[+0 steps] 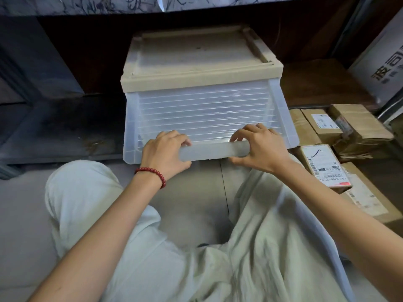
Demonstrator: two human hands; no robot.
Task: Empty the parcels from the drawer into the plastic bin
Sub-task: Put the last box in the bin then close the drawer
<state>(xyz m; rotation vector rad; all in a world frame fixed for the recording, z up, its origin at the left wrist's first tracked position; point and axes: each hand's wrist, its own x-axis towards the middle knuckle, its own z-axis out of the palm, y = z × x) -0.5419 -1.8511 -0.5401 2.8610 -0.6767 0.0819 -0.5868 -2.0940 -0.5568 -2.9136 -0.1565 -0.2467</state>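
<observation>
Both hands are on the drawer, head view. We see the left hand (165, 151) wrapped round the left end of the frosted handle (214, 150), fingers curled over its top edge. The right hand (259, 147) grips the right end the same way — fingertips hooked over the top, thumb beneath the bar. Neither hand is spread; both clamp the one bar, set apart along it. A red bead bracelet (152, 172) sits on the left wrist.

The handle runs low across the drawer (205, 112), whose translucent ribbed plastic front sits in a housing with a beige top (196, 59). The unit stands on the floor (21, 203) straight ahead of us, under a marbled counter (87, 5). We cannot tell whether the drawer is pulled out at all, and the cloudy front hides whatever is inside.

Parcels (327, 127) — brown cardboard, some taped and with white shipping labels — are packed close together on the floor just right of the unit. The nearest, a labelled parcel (322, 166) with barcodes, lies just beside the right forearm and clear of the hand. A white carton (379, 68) with dark characters leans at upper right, behind the parcels. Pale trousers (152, 247) fill the lower frame, with the knees spread to either side.
</observation>
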